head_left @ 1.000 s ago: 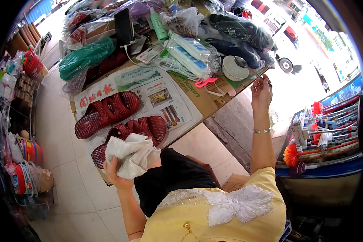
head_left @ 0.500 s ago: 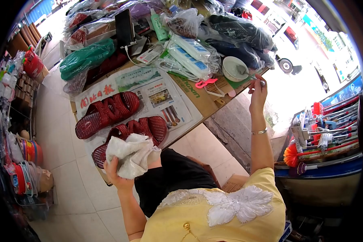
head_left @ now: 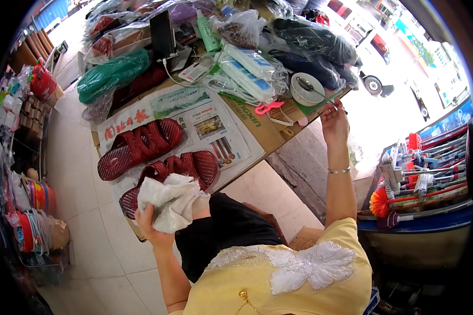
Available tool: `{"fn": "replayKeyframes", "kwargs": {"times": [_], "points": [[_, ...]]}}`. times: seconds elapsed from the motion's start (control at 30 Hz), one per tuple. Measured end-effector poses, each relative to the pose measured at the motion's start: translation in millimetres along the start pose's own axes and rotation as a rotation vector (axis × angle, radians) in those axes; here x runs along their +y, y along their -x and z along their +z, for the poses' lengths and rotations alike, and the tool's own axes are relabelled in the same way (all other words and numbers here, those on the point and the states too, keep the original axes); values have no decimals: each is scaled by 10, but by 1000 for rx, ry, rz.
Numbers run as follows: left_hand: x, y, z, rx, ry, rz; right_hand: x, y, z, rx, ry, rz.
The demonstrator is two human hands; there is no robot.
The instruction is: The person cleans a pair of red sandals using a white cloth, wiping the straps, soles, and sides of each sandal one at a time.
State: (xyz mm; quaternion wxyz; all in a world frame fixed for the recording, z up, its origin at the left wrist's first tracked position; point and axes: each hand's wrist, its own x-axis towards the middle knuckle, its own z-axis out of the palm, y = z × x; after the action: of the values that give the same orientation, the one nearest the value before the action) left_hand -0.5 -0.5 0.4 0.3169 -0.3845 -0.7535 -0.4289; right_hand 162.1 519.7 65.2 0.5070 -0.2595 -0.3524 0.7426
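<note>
My left hand [head_left: 153,227] is closed on a crumpled white cloth [head_left: 174,203], held over the near end of a dark red sandal [head_left: 198,169]. The matching sandal [head_left: 142,147] lies just beyond it, and both rest on a spread newspaper [head_left: 234,131]. Out to the right, my right hand [head_left: 335,124] pinches the handle end of a metal spoon [head_left: 320,93]. The spoon's bowl end is over a white bowl [head_left: 299,100] at the table's right edge.
Plastic-wrapped goods [head_left: 310,39], a green bottle [head_left: 207,32] and a propped phone [head_left: 162,34] crowd the far side. A pink clip [head_left: 268,108] lies near the bowl. Brushes [head_left: 425,178] stand at right; shelves of goods [head_left: 34,210] line the left.
The spoon's bowl end has come up out of the white bowl and now shows over its rim. My right hand has turned slightly; my left hand and the cloth have hardly moved.
</note>
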Motion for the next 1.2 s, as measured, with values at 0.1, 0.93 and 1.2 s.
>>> {"fn": "replayKeyframes", "kwargs": {"times": [0.1,0.93,1.2], "points": [[-3,-2,4,7,-10,13,-99,45,72,-41,8,-87],[-54,70,11,-7,5,-19,59,39,76,30,183,-66],[-37,48,18,0,-4,-16,-2,14,75,-6,-24,-30]]}}
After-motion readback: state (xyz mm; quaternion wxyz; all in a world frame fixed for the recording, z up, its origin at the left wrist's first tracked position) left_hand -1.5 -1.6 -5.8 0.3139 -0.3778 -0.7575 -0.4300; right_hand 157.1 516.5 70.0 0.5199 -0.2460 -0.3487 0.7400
